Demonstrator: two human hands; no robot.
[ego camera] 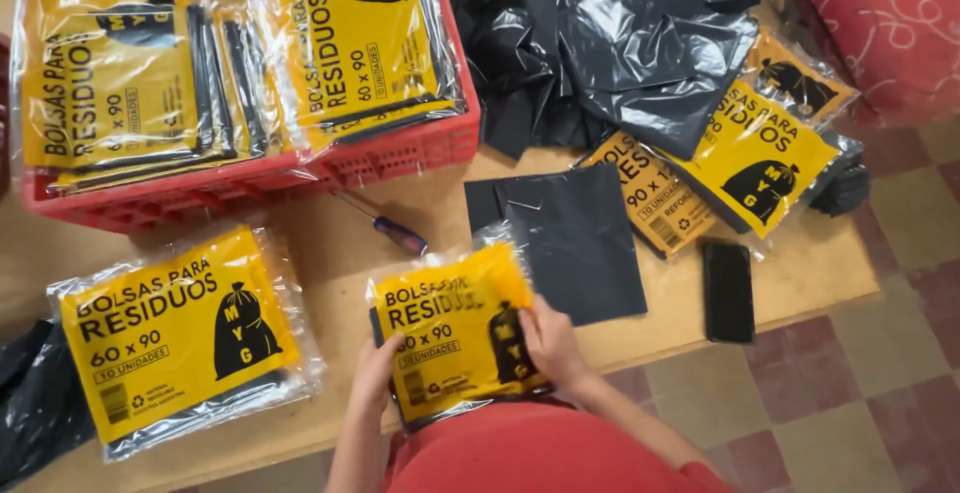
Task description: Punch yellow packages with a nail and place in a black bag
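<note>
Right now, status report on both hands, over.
Left hand and right hand grip yellow packet. Folded black bag lies just behind. Nothing blocking.

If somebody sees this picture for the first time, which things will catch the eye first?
The bright yellow packet of black bags held in both hands, left hand and right hand, at the table's near edge. Behind it to the left, a red crate is full of similar packets; loose black bags lie piled at the far right.

Home packing bench: crate (400,158) of packets (355,38), checkered floor tiles (850,393).
</note>
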